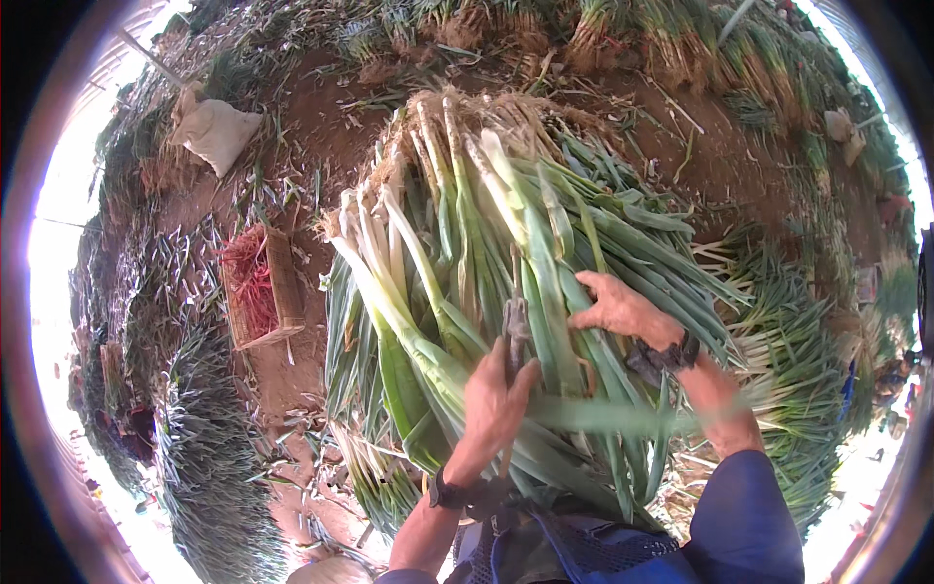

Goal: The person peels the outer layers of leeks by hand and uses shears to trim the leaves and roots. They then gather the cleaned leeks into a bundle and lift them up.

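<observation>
A big heap of green onions (457, 234) lies in front of me, white stems and roots at the far end and broad green leaves toward my body. My left hand (496, 399) is closed around a thin, stick-like thing with a grey wrapped part (517, 321), pointing away from me; its exact kind is unclear. My right hand (628, 311) rests over the leaves on the heap's right side, thumb and fingers apart. Between my wrists runs a motion-blurred green leaf (613, 415), crossing my right forearm. Dark bands circle both wrists.
Left of the heap stands a wooden crate (292, 316) of red ties. A pale sack (216, 131) is at the far left. More green onions are piled at the left (209, 457), right (793, 380) and back (662, 39). Leaf scraps litter the brown ground (292, 389).
</observation>
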A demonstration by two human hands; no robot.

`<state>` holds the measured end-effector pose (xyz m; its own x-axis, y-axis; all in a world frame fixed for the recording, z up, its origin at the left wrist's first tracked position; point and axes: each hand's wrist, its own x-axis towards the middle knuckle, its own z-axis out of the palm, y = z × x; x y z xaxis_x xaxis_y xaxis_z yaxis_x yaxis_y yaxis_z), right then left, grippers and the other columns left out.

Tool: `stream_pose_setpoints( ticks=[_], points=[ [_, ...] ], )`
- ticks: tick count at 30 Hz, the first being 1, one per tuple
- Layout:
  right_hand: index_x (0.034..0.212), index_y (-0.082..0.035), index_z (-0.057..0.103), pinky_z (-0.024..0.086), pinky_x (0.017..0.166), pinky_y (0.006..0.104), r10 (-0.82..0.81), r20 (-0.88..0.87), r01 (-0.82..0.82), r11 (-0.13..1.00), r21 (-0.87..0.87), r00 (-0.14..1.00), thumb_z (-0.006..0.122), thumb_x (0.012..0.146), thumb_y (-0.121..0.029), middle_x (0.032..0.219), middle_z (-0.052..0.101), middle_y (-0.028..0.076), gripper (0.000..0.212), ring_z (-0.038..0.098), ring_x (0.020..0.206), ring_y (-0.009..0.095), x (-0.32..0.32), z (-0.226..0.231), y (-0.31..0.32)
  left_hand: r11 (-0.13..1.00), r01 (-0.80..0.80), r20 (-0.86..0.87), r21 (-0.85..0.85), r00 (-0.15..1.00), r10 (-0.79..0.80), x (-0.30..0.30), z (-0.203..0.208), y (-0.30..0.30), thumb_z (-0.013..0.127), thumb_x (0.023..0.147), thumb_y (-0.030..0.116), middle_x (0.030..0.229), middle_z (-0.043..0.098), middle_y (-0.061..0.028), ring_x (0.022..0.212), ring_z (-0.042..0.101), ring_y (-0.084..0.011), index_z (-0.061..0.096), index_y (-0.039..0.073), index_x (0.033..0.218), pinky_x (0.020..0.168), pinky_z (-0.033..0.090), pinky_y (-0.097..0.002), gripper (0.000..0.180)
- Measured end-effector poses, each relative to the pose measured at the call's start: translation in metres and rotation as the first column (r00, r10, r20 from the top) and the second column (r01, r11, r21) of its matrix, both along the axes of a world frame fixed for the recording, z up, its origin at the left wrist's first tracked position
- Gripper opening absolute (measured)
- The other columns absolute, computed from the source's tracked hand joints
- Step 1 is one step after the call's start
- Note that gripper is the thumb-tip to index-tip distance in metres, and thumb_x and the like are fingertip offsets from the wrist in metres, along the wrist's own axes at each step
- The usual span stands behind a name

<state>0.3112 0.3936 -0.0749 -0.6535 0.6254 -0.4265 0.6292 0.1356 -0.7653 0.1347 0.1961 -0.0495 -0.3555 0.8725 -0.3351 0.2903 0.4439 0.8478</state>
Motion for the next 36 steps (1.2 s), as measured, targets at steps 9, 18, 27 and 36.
stream_pose_setpoints(
  ticks=[9, 18, 27, 36],
  points=[
    [0.140, 0.004, 0.054, 0.049, 0.098, 0.0334, -0.032, -0.225, -0.017, 0.976, -0.216, 0.974, 0.087, 0.078, -0.017, 0.121, 0.070, 0.016, 0.074, 0.064, 0.110, 0.019, 0.041, 0.016, -0.067, 0.998, -0.003, 0.064, -0.069, 0.998, 0.008, 0.004, 0.004, 0.018, 0.064, 0.095, 0.033, 0.089, 0.068, -0.0182, 0.078, 0.066, -0.0264, 0.063, 0.000, 0.119, 0.072, 0.052, -0.0412, 0.041],
    [0.140, 0.005, 0.053, 0.050, 0.096, 0.0358, -0.050, -0.097, 0.033, 0.986, -0.165, 0.994, 0.083, 0.079, -0.015, 0.118, 0.070, 0.019, 0.071, 0.066, 0.106, 0.023, 0.072, 0.025, -0.091, 0.981, -0.126, 0.216, -0.150, 0.964, 0.157, -0.018, 0.001, 0.040, 0.061, 0.098, 0.036, 0.074, 0.061, -0.0033, 0.070, 0.060, -0.0116, 0.066, -0.002, 0.103, 0.061, 0.047, -0.0290, 0.038],
    [0.137, 0.003, 0.054, 0.053, 0.075, 0.0485, 0.055, 0.169, -0.066, 0.996, 0.058, 0.984, 0.072, 0.078, -0.026, 0.090, 0.068, 0.030, 0.068, 0.068, 0.083, 0.045, 0.072, 0.073, -0.101, 0.970, 0.019, 0.261, -0.242, 0.964, 0.046, 0.031, 0.080, -0.067, 0.063, 0.095, 0.023, 0.084, 0.061, -0.0034, 0.076, 0.056, -0.0109, 0.054, -0.002, 0.145, 0.068, 0.048, -0.0275, 0.057],
    [0.139, -0.002, 0.054, 0.055, 0.080, 0.0478, 0.061, 0.205, -0.068, 0.997, 0.027, 0.977, 0.075, 0.079, -0.025, 0.097, 0.070, 0.027, 0.067, 0.069, 0.089, 0.044, 0.086, 0.062, -0.130, 0.986, 0.028, 0.124, -0.167, 0.992, -0.007, -0.013, 0.005, 0.054, 0.059, 0.098, 0.039, 0.087, 0.067, -0.0089, 0.072, 0.061, -0.0211, 0.065, 0.001, 0.120, 0.066, 0.052, -0.0391, 0.044]
  ],
)
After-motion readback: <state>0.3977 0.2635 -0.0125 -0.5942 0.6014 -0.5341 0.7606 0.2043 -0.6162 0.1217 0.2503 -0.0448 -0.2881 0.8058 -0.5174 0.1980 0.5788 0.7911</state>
